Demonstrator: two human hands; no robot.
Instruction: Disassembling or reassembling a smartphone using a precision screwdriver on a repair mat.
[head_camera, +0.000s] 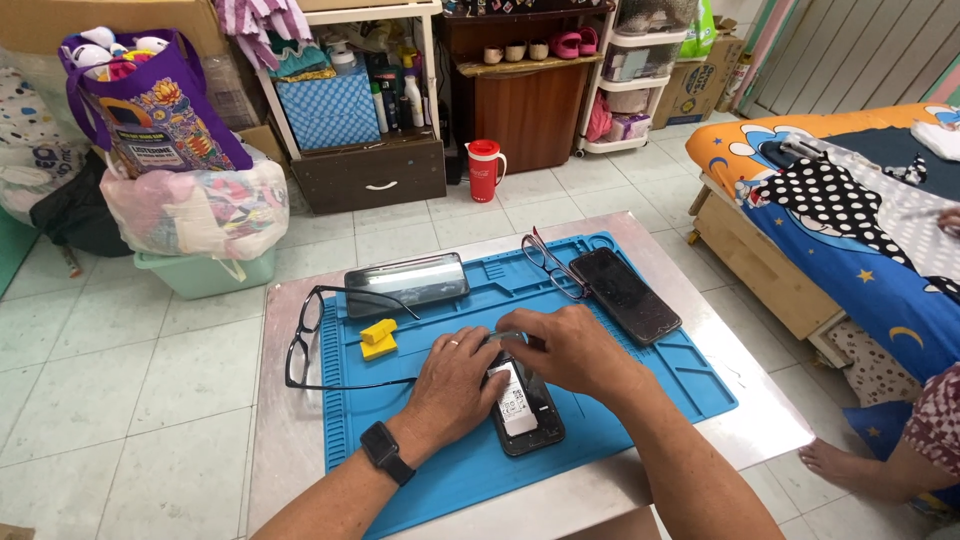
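Blue mat (600, 420) | opened phone (524, 408) under both hands | left grip (455, 385) pressing, right grip (560, 350) pinching

Bright, even daylight, soft shadows, sharp focus (slight wide-angle bend at edges, w/ mild glare).

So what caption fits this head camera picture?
Both hands, left hand and right hand, on an opened phone over a blue mat.

Low metal table (720, 345) on tiled floor (130, 370). Blue work mat (660, 385) covers most of top. 1 pair black-framed glasses (300, 345) overlaps mat's left edge.
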